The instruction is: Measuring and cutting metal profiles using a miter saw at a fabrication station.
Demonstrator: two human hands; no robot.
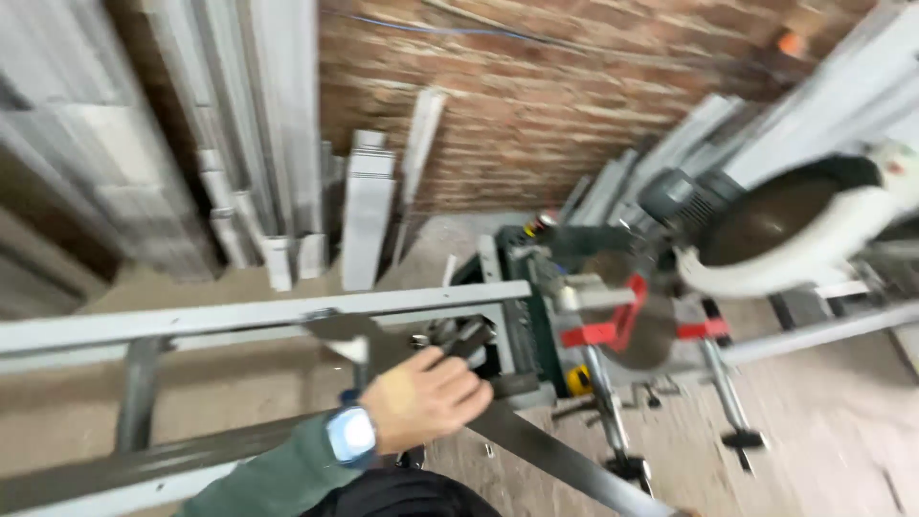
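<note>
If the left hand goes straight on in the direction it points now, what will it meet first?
The left hand, wearing a watch, points right and slightly up, on a dark metal strip. Straight on it would probably meet the green base of the miter saw first; motion blur makes the depth uncertain.

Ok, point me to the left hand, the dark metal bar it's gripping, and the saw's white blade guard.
left hand (426, 397), head view, on the back of the hand.
dark metal bar (546, 450), head view, on the flat face right of the hand.
white blade guard (814, 254), head view, on the lower white rim.
</note>
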